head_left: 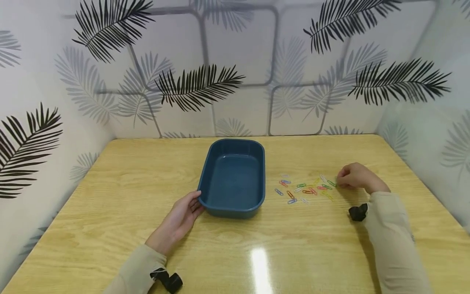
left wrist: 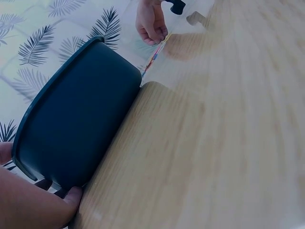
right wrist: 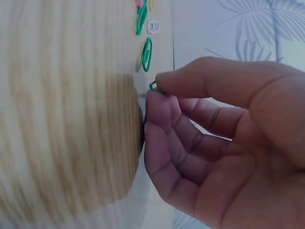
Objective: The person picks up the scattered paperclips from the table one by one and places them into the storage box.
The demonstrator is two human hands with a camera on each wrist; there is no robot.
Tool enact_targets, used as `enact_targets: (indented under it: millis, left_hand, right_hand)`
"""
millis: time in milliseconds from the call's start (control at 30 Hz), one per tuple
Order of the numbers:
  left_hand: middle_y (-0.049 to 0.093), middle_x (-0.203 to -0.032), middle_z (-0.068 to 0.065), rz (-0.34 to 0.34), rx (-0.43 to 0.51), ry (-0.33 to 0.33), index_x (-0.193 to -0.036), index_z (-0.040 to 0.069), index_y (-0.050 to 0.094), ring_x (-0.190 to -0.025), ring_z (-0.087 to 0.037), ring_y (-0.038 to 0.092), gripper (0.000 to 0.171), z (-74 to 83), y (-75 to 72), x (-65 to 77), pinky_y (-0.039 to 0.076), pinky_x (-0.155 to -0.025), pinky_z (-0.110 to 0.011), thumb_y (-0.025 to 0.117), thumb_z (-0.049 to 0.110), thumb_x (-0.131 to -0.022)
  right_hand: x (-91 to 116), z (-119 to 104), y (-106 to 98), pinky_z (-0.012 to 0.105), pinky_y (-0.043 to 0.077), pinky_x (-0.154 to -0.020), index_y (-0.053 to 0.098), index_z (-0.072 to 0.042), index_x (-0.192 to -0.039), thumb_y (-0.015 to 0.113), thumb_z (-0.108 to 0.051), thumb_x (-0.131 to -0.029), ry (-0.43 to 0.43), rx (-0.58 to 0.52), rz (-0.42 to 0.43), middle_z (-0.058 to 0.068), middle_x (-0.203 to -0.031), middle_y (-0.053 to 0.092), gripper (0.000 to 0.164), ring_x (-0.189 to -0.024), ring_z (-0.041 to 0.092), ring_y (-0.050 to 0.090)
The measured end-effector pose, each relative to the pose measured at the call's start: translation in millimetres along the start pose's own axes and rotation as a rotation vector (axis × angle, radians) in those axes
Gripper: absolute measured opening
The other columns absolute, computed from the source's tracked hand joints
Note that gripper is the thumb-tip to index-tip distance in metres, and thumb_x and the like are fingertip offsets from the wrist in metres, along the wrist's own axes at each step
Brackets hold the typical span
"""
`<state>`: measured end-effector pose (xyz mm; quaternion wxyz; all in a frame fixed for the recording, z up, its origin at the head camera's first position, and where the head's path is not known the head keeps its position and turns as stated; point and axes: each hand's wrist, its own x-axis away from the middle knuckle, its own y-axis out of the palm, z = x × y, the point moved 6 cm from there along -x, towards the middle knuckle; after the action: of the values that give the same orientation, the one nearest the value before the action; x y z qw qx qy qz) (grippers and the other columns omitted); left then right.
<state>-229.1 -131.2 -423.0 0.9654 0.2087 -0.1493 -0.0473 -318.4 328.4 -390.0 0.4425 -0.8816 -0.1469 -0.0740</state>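
Observation:
A dark blue rectangular tub (head_left: 235, 183) stands on the table, with nothing in it. At its near left corner my left hand (head_left: 181, 218) grips the rim and wall; in the left wrist view the thumb and fingers reach around the tub's end (left wrist: 81, 114). To the tub's right lie several coloured paper clips (head_left: 306, 191), loosely scattered. My right hand (head_left: 358, 177) is at the right end of this scatter. Between thumb and index finger it pinches a green paper clip (right wrist: 153, 87), mostly hidden by the fingertips. Another green clip (right wrist: 147, 55) lies just beyond.
The wooden table (head_left: 147, 171) extends on both sides of the tub and toward me. A wall (head_left: 235, 110) with a leaf pattern closes off the back and sides. Black wrist cameras (head_left: 358, 212) are strapped to both sleeves.

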Motion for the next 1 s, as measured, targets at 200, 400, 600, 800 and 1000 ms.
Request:
enact_targets:
  millis: [200,400,600,800,1000]
  left_hand:
    - [0.041,-0.138,-0.017,-0.010,-0.004,0.003,-0.142,-0.010,0.030,-0.128,-0.025,0.036,0.048,0.0,-1.7,1.0,0.028,-0.110,-0.035,0.041,0.012,-0.101]
    - [0.044,-0.134,-0.015,-0.007,-0.008,0.004,-0.141,-0.010,0.031,-0.124,-0.023,0.040,0.047,1.5,-1.7,1.3,0.030,-0.109,-0.034,0.042,0.012,-0.101]
    - [0.037,-0.141,-0.019,-0.025,-0.010,-0.001,-0.143,-0.009,0.029,-0.129,-0.026,0.035,0.048,2.1,-0.2,0.0,0.028,-0.110,-0.035,0.040,0.012,-0.102]
    - [0.043,-0.135,-0.016,-0.009,-0.004,-0.001,-0.142,-0.009,0.031,-0.126,-0.024,0.038,0.046,1.9,-0.7,-0.8,0.029,-0.110,-0.035,0.041,0.011,-0.101]
    - [0.048,-0.130,-0.012,-0.011,-0.005,-0.003,-0.142,-0.009,0.032,-0.122,-0.022,0.041,0.046,1.2,-2.7,0.0,0.030,-0.109,-0.034,0.041,0.012,-0.102]
  right_hand:
    - [-1,-12,3,0.032,0.052,-0.063,0.056,0.011,-0.099,0.059,-0.004,-0.087,-0.020,-0.037,0.001,0.012,-0.084,0.060,0.020,-0.071,0.017,0.056]
    - [-2,-36,10,0.035,0.051,-0.064,0.054,0.013,-0.110,0.057,-0.002,-0.089,-0.082,-0.012,0.020,0.022,-0.095,0.061,0.025,-0.072,0.020,0.057]
    - [-1,-55,16,0.036,0.049,-0.063,0.054,0.013,-0.114,0.058,-0.004,-0.091,-0.121,-0.069,0.020,0.018,-0.092,0.063,0.029,-0.071,0.022,0.056]
    - [-3,-62,23,0.038,0.051,-0.068,0.054,0.012,-0.114,0.057,-0.005,-0.092,-0.132,-0.117,0.044,0.016,-0.092,0.064,0.028,-0.077,0.025,0.060]
    - [-6,-68,27,0.041,0.053,-0.074,0.056,0.011,-0.115,0.057,-0.008,-0.092,-0.129,-0.135,0.089,0.019,-0.097,0.065,0.030,-0.083,0.029,0.063]
